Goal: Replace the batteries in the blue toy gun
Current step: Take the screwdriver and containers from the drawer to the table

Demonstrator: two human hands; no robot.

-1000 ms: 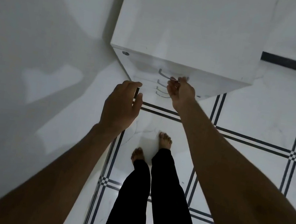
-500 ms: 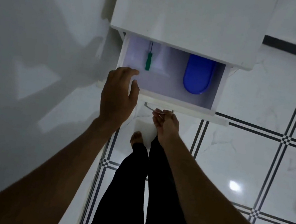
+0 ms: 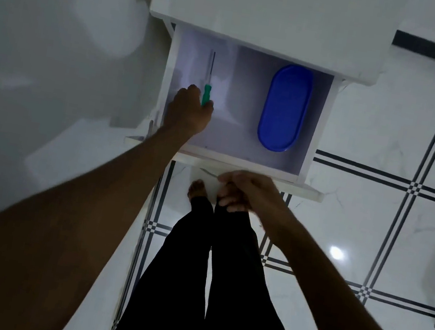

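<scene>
A white drawer (image 3: 317, 129) stands pulled out of a white cabinet (image 3: 263, 9). Inside on the left lies a screwdriver (image 3: 207, 89) with a green handle and a thin metal shaft. My left hand (image 3: 189, 113) is inside the drawer with its fingers closed around the green handle. A blue oval lidded container (image 3: 285, 107) lies on the drawer's right side. My right hand (image 3: 246, 192) sits below the drawer front, fingers curled at the metal drawer handle (image 3: 209, 173). The blue toy gun is not in view.
A white wall (image 3: 39, 79) runs along the left, close to the cabinet. The floor (image 3: 373, 218) is glossy white tile with dark double lines. My legs in black trousers and bare feet stand right under the drawer front.
The drawer has come further out. My left hand moved from the drawer's front edge into the drawer and closed on the screwdriver handle. My right hand stayed at the drawer handle.
</scene>
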